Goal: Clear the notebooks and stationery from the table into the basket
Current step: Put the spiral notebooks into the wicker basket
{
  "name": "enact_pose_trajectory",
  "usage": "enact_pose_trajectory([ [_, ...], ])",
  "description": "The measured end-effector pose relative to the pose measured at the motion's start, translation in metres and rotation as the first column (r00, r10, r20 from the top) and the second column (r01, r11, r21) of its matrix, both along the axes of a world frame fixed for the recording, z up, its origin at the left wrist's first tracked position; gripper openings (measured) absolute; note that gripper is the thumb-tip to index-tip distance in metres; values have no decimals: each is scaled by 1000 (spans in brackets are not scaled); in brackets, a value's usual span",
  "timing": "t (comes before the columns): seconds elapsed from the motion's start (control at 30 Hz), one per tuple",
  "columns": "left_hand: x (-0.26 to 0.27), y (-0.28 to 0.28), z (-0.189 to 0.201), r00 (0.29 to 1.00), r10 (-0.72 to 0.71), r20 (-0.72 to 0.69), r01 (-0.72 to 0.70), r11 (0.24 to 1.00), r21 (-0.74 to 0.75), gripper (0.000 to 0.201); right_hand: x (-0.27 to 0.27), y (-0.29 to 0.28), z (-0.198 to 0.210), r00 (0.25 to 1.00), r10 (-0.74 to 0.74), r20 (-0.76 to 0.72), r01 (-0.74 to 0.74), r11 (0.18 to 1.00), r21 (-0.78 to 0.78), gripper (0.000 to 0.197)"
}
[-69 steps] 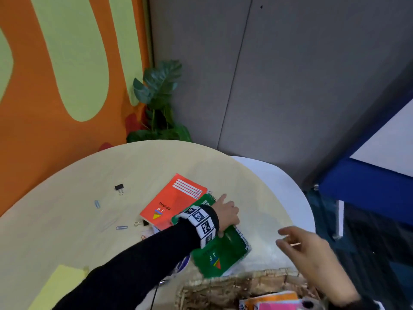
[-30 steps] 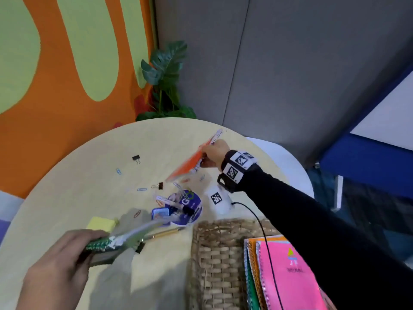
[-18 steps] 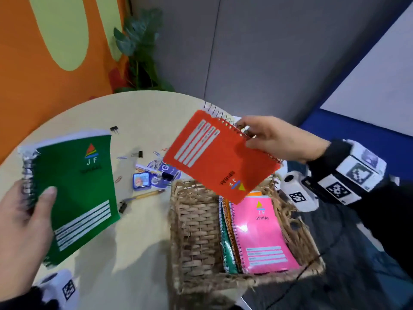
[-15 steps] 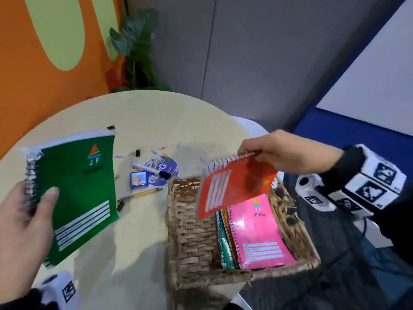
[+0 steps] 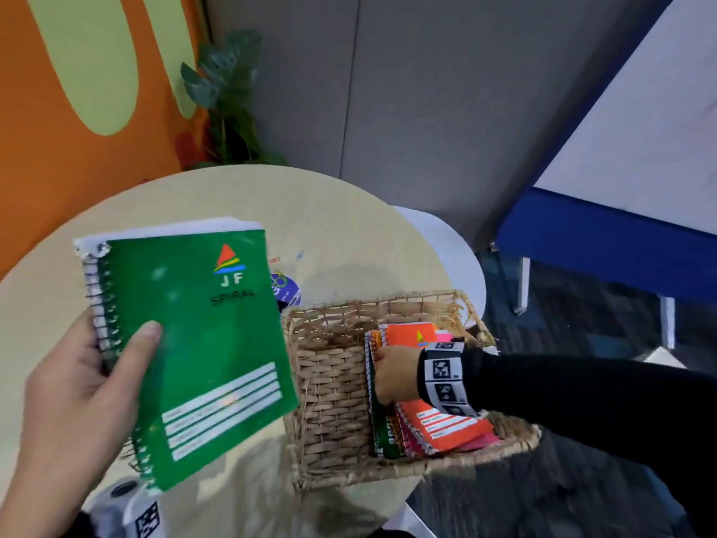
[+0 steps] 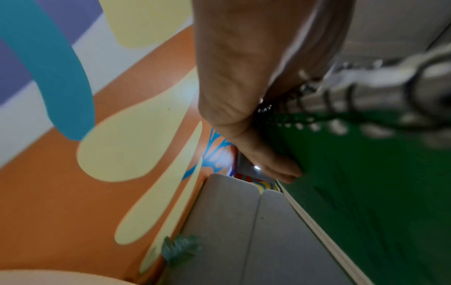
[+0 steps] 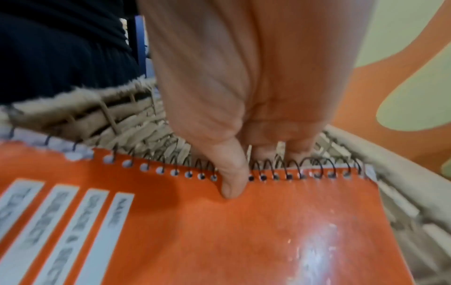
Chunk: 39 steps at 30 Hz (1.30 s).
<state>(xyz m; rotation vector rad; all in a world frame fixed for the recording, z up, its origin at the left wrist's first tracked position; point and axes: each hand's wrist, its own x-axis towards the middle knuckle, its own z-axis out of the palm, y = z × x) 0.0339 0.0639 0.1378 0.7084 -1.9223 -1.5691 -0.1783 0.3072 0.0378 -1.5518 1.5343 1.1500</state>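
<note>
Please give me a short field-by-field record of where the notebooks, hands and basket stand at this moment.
left hand: holds the green notebook by its spiral edge, above the table
right hand: pinches the orange notebook at its spiral, thumb on the cover
orange notebook: inside the basket, on top of the stack of notebooks there
basket: on the table, at its near edge
on table: paper clips, round blue item partly hidden behind the green notebook

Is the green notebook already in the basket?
No, the left hand holds the green notebook up over the table, outside the basket.
</note>
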Motion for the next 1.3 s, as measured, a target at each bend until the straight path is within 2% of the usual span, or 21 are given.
enact_pose_trajectory([
  [0.03,-5,5,2,997,-81,-5,81,997,11,34,3,2,6,997,28,-71,-29,1000,-12,19],
  [0.07,-13,12,5,990,-139,5,139,990,-12,39,1,4,1,994,47,-99,-65,980,-186,24],
  [0.1,-18,22,10,987,-160,16,161,987,-16,40,-2,10,0,992,94,-78,-117,922,-370,34],
  [0.13,-24,27,10,984,-179,18,179,984,19,41,-5,14,2,1000,19,-7,-20,880,-474,49],
  [0.2,-37,42,17,948,-318,29,312,942,119,37,-10,23,19,986,-161,45,148,719,-680,66],
  [0.27,-54,61,21,901,-428,66,408,891,198,33,-18,39,40,918,-374,130,311,476,-823,65],
  [0.33,-77,81,20,839,-534,104,481,818,315,36,-28,65,57,763,-564,315,486,181,-855,48],
  [0.4,-102,103,14,764,-634,121,524,719,457,38,-30,98,71,641,-632,435,530,-46,-847,31],
  [0.47,-127,125,3,711,-693,120,523,635,569,42,-21,130,79,571,-694,439,464,-169,-870,29],
  [0.6,-169,162,-34,657,-739,150,461,552,695,53,9,168,75,500,-693,519,382,-361,-851,28],
  [0.73,-186,181,-73,589,-772,239,359,515,779,45,34,183,48,443,-658,609,438,-435,-787,26],
  [0.8,-197,185,-116,581,-744,329,321,581,748,38,41,183,36,410,-640,650,485,-450,-750,28],
  [0.83,-213,187,-163,569,-736,368,309,606,733,49,44,181,32,403,-629,665,505,-453,-734,31],
  [0.87,-223,188,-196,546,-745,383,316,607,730,70,46,179,29,396,-622,676,523,-452,-723,39],
  [0.93,-228,187,-215,484,-761,432,296,607,737,90,47,175,25,395,-608,689,551,-443,-707,56],
  [0.97,-220,186,-193,466,-758,457,289,618,731,88,47,172,23,395,-600,696,566,-437,-699,59],
  [1.03,-192,182,-114,436,-771,465,351,621,701,73,45,165,21,403,-593,697,590,-414,-693,64],
  [1.13,-178,168,-79,393,-790,471,512,614,601,54,39,156,17,397,-606,689,626,-370,-686,64],
  [1.2,-169,149,-56,391,-775,497,673,609,419,39,35,149,14,371,-623,689,646,-359,-673,61],
  [1.23,-165,138,-47,410,-734,540,737,616,277,39,32,144,14,361,-631,686,655,-352,-668,58],
  [1.3,-156,108,-36,511,-637,577,768,640,26,39,26,128,21,367,-628,686,660,-343,-668,55],
])
